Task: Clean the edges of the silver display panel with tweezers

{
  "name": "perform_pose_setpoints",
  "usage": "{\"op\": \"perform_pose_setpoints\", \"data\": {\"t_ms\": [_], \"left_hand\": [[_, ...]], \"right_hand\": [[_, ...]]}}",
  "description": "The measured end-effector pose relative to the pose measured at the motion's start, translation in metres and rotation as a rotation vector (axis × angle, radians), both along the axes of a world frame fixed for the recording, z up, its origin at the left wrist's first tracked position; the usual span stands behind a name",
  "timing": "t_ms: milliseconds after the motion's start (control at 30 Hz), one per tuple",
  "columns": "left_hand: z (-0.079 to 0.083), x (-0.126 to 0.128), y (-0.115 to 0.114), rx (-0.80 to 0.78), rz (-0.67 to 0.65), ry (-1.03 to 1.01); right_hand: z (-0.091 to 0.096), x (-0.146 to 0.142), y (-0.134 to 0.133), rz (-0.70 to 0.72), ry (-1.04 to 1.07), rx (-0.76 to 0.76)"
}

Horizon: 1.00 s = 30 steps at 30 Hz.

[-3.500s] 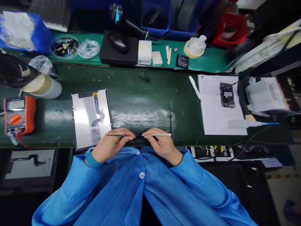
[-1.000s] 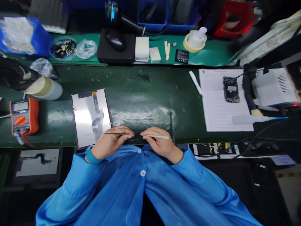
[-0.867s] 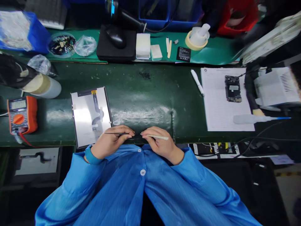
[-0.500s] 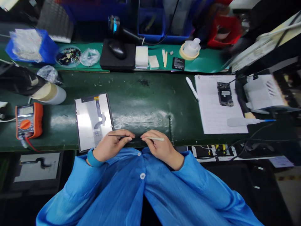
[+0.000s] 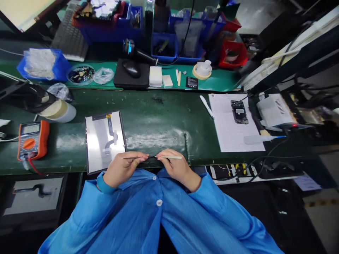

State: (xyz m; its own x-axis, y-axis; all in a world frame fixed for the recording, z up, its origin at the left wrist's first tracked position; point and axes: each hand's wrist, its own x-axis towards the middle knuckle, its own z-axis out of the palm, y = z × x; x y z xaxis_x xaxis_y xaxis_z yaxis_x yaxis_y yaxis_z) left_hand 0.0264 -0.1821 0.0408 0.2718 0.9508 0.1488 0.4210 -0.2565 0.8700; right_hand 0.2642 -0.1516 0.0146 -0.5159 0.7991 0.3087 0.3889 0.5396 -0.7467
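My left hand [image 5: 121,168] pinches a thin, slender metal tool [image 5: 129,157], perhaps tweezers; its exact kind is unclear. A pale, thin stick-like tool [image 5: 173,157] is pinched in my right hand [image 5: 178,167]. Both hands are close together at the bench's front edge. Between the fingertips lies a small dark part [image 5: 152,156], too small to name; I cannot tell which tool it belongs to. Just left of my left hand, a tablet-sized display panel [image 5: 99,141] lies flat, its silvery back up and a dark flex cable [image 5: 110,130] across it.
An orange multimeter [image 5: 33,140] stands left. On the right, a phone circuit board [image 5: 239,112] rests on lined paper [image 5: 225,137], beside a white pen [image 5: 206,106] and a blue-tipped bottle [image 5: 254,139]. Along the back are a mouse [image 5: 131,68], a battery [image 5: 191,82] and blue bins [image 5: 164,47].
The head view has tilted up, so more of the back shelf shows. Both hands keep their grips, and a dark part shows more clearly between the fingertips.
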Motion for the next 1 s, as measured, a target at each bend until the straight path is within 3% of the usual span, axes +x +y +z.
{"op": "perform_pose_setpoints", "data": {"t_ms": [167, 300, 367, 400, 500, 600, 800, 900, 1000], "left_hand": [[0.003, 0.003, 0.000, -0.013, 0.004, 0.010], [0.038, -0.015, -0.005, -0.008, 0.078, 0.002], [0.062, -0.031, -0.007, 0.086, 0.333, 0.090], [0.072, -0.037, -0.007, 0.103, 0.373, 0.148], [0.082, -0.044, -0.007, 0.073, 0.391, 0.255], [0.063, -0.033, -0.008, -0.069, 0.377, 0.105], [0.011, -0.008, -0.024, -0.453, 0.389, -0.585], [0.000, 0.005, -0.028, -0.590, 0.381, -0.783], [-0.007, 0.020, -0.027, -0.666, 0.334, -0.877]], "right_hand": [[-0.001, 0.000, 0.001, 0.007, 0.005, -0.010], [-0.004, 0.001, 0.001, -0.003, 0.017, -0.030], [-0.003, 0.001, 0.002, 0.000, 0.034, -0.051], [-0.001, 0.000, 0.002, 0.001, 0.040, -0.070], [0.005, -0.001, 0.007, -0.037, 0.065, -0.160], [0.007, -0.002, 0.013, -0.130, 0.132, -0.298], [0.000, -0.002, 0.025, -0.241, 0.402, -0.594], [0.003, -0.003, 0.041, -0.266, 0.479, -0.646], [0.011, -0.007, 0.074, -0.311, 0.527, -0.574]]}}
